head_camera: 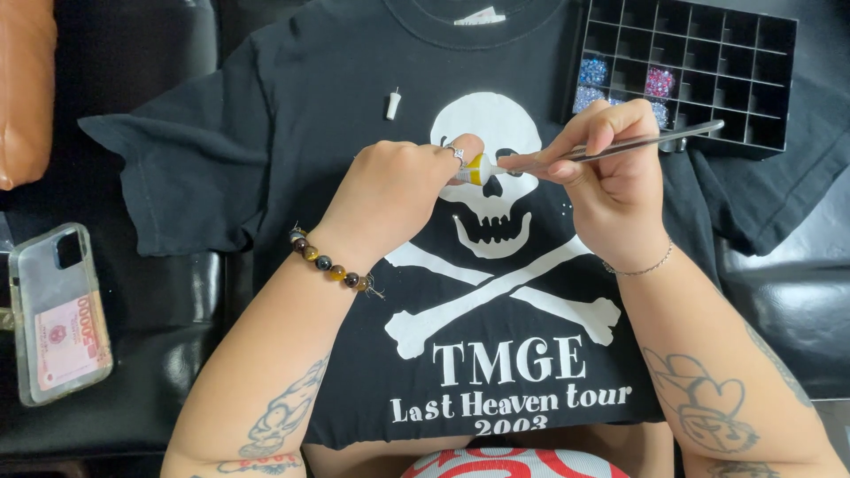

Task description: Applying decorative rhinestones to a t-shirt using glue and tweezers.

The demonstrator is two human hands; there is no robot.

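A black T-shirt (292,133) with a white skull-and-crossbones print lies flat in front of me. Over the skull, my left hand (394,190) is closed around a small tube with a yellow and white tip (478,168). My right hand (611,177) holds thin metal tweezers (655,142), and their point meets the tube's tip. A small white cap (393,104) lies on the shirt to the upper left of my hands.
A black compartment box (753,80) with blue, pink and purple rhinestones sits at the upper right on the shirt. A clear phone case (53,310) with a banknote inside lies at the left. An orange-brown cushion (22,80) is at the far left.
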